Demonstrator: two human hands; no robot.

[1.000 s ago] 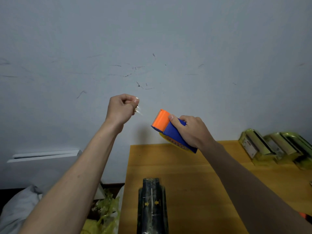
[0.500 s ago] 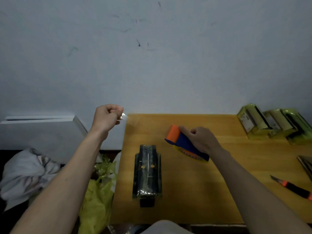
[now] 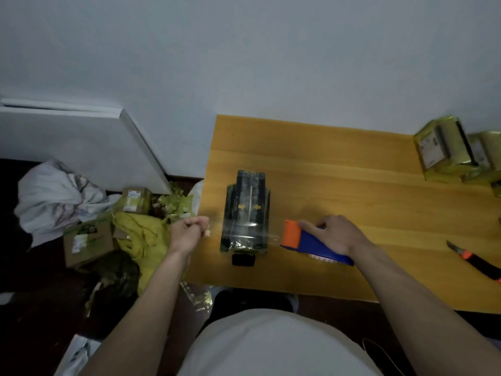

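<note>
A dark package wrapped in clear film lies on the wooden table near its left edge. My right hand grips a blue and orange tape dispenser just to the right of the package. My left hand pinches the free end of the clear tape at the table's left edge. The strip of tape stretches between my hands across the package's near end, low over it.
Yellow-green wrapped boxes stand at the table's back right. An orange and black utility knife lies at the right. On the floor to the left are cardboard boxes, yellow plastic, white cloth and a leaning white board.
Both hands have come down from in front of the wall to the table. The stretched tape now lies across the package's near end, with the dispenser to its right.
</note>
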